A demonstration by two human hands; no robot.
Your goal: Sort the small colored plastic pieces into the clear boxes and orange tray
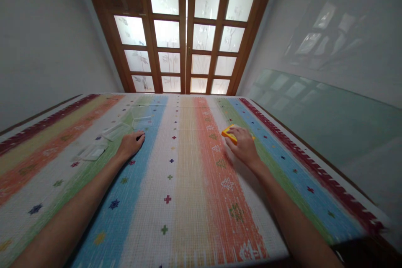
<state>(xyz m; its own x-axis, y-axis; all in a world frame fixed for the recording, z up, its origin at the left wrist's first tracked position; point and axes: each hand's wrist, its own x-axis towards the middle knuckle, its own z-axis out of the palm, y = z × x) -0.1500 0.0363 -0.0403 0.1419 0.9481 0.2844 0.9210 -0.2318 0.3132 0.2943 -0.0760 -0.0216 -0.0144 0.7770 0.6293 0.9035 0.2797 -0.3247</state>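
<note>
On the right side of the striped tablecloth (188, 176), my right hand (244, 145) is closed over a small flat yellow box (228, 135). The thumb and fingers grip it from above and cover much of it. My left hand (130, 145) rests on the blue stripe at the left with its fingers curled in. A small dark spot shows by its fingertips, and I cannot tell whether it is an object or shadow. Close to that hand lie clear plastic containers: one nearer me (92, 150), one just behind it (116, 131), and another farther back (142, 122).
The cloth covers a long table between a pale wall (40, 42) on the left and a wall with a glossy glass panel (329, 121) on the right. Wooden doors with frosted panes (187, 29) stand past the far edge.
</note>
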